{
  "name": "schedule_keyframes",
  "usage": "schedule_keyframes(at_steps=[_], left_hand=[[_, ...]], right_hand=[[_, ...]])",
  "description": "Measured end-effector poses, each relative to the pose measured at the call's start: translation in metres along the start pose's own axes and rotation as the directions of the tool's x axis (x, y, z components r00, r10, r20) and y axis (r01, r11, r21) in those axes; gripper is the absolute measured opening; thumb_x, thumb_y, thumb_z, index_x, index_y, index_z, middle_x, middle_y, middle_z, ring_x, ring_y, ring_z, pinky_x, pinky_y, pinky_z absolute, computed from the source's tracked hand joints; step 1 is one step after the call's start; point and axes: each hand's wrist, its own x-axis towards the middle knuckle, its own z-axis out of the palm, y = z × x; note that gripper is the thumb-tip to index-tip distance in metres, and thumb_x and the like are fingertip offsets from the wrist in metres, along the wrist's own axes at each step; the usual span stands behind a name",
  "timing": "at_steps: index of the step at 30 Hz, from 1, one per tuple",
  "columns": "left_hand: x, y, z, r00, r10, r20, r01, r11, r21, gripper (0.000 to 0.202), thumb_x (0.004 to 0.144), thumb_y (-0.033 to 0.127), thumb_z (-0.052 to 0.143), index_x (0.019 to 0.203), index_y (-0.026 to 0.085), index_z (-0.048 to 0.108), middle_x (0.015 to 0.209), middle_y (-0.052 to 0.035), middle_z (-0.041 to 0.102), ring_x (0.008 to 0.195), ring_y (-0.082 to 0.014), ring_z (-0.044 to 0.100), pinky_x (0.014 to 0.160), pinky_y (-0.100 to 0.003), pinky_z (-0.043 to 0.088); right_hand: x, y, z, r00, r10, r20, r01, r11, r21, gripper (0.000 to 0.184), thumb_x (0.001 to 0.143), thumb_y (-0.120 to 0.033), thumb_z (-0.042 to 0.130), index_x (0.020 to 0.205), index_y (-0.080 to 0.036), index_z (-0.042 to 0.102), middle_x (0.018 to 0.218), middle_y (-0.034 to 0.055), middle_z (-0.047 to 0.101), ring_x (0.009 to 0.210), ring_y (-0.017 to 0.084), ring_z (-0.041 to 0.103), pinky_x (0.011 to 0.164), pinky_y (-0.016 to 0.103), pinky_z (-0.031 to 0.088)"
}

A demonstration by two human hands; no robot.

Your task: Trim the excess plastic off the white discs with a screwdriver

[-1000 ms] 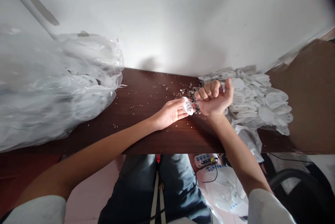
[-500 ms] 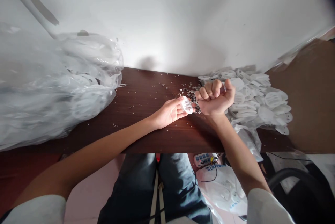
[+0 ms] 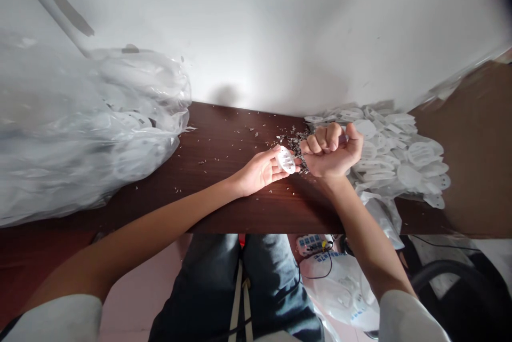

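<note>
The left hand pinches a small white disc between thumb and fingers, just above the dark table. The right hand is a closed fist around a thin tool, its tip touching the disc's edge. Dark shavings lie just behind. White discs are heaped to the right, and a plastic bag sits far left.

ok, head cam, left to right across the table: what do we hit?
Clear plastic bag of white parts → left hand → white oval part it holds → right hand fisted on a small tool → loose heap of white parts.
</note>
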Motion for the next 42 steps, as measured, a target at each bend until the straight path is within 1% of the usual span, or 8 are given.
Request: schedule_keyframes(at_steps=[4, 10, 15, 17, 25, 32, 35, 42], left_hand=[[0.000, 0.000, -0.002, 1.000, -0.007, -0.002, 0.007, 1.000, -0.001, 0.040, 0.101, 0.049, 0.065, 0.119, 0.013, 0.071, 0.124, -0.0195, 0.077, 0.122, -0.0299, 0.073, 0.122, -0.046, 0.042], [-0.001, 0.002, -0.007, 0.997, -0.067, -0.038, 0.066, 0.997, -0.043, 0.048, 0.104, 0.053, 0.059, 0.123, 0.011, 0.070, 0.127, -0.0206, 0.076, 0.123, -0.0305, 0.072, 0.124, -0.047, 0.040], [-0.001, -0.001, -0.001, 0.999, 0.003, -0.045, -0.004, 1.000, -0.026, 0.036, 0.097, 0.044, 0.074, 0.119, 0.016, 0.072, 0.123, -0.0149, 0.077, 0.120, -0.0261, 0.071, 0.119, -0.044, 0.044], [-0.001, -0.003, 0.001, 0.999, 0.017, -0.039, -0.017, 1.000, -0.013, 0.036, 0.093, 0.042, 0.079, 0.119, 0.018, 0.072, 0.121, -0.0125, 0.077, 0.117, -0.0247, 0.071, 0.117, -0.044, 0.044], [-0.003, -0.004, 0.003, 0.999, 0.027, -0.031, -0.028, 0.999, -0.018, 0.037, 0.089, 0.043, 0.083, 0.116, 0.020, 0.073, 0.121, -0.0106, 0.076, 0.120, -0.0249, 0.071, 0.116, -0.043, 0.044], [-0.004, -0.003, 0.004, 0.999, 0.025, -0.021, -0.026, 0.999, -0.030, 0.037, 0.089, 0.042, 0.083, 0.117, 0.020, 0.073, 0.120, -0.0101, 0.076, 0.119, -0.0247, 0.070, 0.115, -0.042, 0.044], [-0.004, -0.002, 0.004, 0.999, 0.024, -0.025, -0.024, 0.999, -0.037, 0.034, 0.089, 0.042, 0.082, 0.115, 0.020, 0.073, 0.118, -0.0097, 0.076, 0.118, -0.0246, 0.070, 0.114, -0.041, 0.045], [-0.003, -0.002, 0.001, 0.999, 0.020, -0.039, -0.023, 0.998, -0.061, 0.031, 0.091, 0.040, 0.080, 0.115, 0.020, 0.074, 0.116, -0.0090, 0.077, 0.117, -0.0241, 0.071, 0.112, -0.040, 0.047]], right_hand=[[-0.002, 0.002, 0.002, 0.999, 0.008, 0.031, -0.008, 1.000, -0.003, 0.065, 0.090, -0.059, 0.064, 0.053, -0.023, 0.025, 0.051, -0.0070, 0.016, 0.045, 0.009, 0.013, 0.045, 0.029, 0.025], [-0.005, 0.010, 0.007, 0.999, 0.032, 0.010, -0.031, 0.996, -0.080, 0.068, 0.088, -0.067, 0.063, 0.053, -0.023, 0.024, 0.050, -0.0066, 0.013, 0.045, 0.010, 0.013, 0.045, 0.031, 0.026], [-0.005, 0.006, 0.010, 0.999, -0.018, -0.036, 0.014, 0.995, -0.104, 0.068, 0.090, -0.068, 0.060, 0.052, -0.023, 0.028, 0.051, -0.0050, 0.015, 0.046, 0.011, 0.015, 0.045, 0.032, 0.024], [-0.006, 0.003, 0.012, 0.998, -0.034, -0.052, 0.028, 0.994, -0.110, 0.068, 0.092, -0.069, 0.059, 0.052, -0.023, 0.029, 0.052, -0.0048, 0.015, 0.045, 0.011, 0.015, 0.044, 0.032, 0.024], [-0.006, 0.002, 0.012, 0.992, -0.053, -0.116, 0.029, 0.980, -0.198, 0.067, 0.091, -0.074, 0.058, 0.054, -0.025, 0.030, 0.053, -0.0047, 0.016, 0.047, 0.012, 0.016, 0.044, 0.033, 0.025], [-0.006, 0.002, 0.013, 0.991, -0.036, -0.129, 0.017, 0.990, -0.140, 0.067, 0.087, -0.073, 0.060, 0.055, -0.025, 0.028, 0.052, -0.0050, 0.015, 0.047, 0.012, 0.014, 0.045, 0.032, 0.021], [-0.007, 0.002, 0.015, 0.989, -0.026, -0.149, 0.003, 0.988, -0.153, 0.067, 0.085, -0.075, 0.061, 0.055, -0.025, 0.028, 0.052, -0.0049, 0.014, 0.048, 0.012, 0.013, 0.045, 0.032, 0.021], [-0.006, 0.002, 0.015, 0.993, -0.076, -0.089, 0.063, 0.989, -0.134, 0.064, 0.093, -0.069, 0.058, 0.054, -0.025, 0.032, 0.054, -0.0052, 0.015, 0.047, 0.012, 0.013, 0.045, 0.033, 0.021]])
